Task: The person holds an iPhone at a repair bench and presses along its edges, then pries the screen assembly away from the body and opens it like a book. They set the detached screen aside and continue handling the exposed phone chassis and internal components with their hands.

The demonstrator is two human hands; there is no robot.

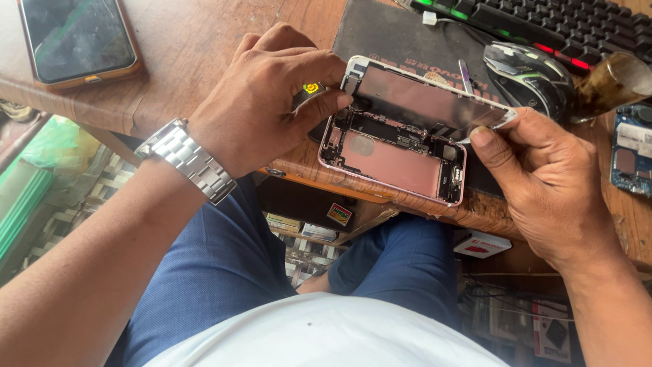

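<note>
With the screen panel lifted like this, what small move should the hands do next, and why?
Probably tilt the screen panel slightly higher, slowly. The left hand and right hand pinch its ends; its far edge seems still joined to the pink phone body, so forcing risks damage.

A wooden worktop [197,47] carries a phone [76,41] with an orange case at the far left, a dark mat [401,37] with an opened pink phone [401,163] at the near edge, a mouse [533,75], a keyboard [564,24], a glass [614,85] and a circuit board [631,153].
</note>
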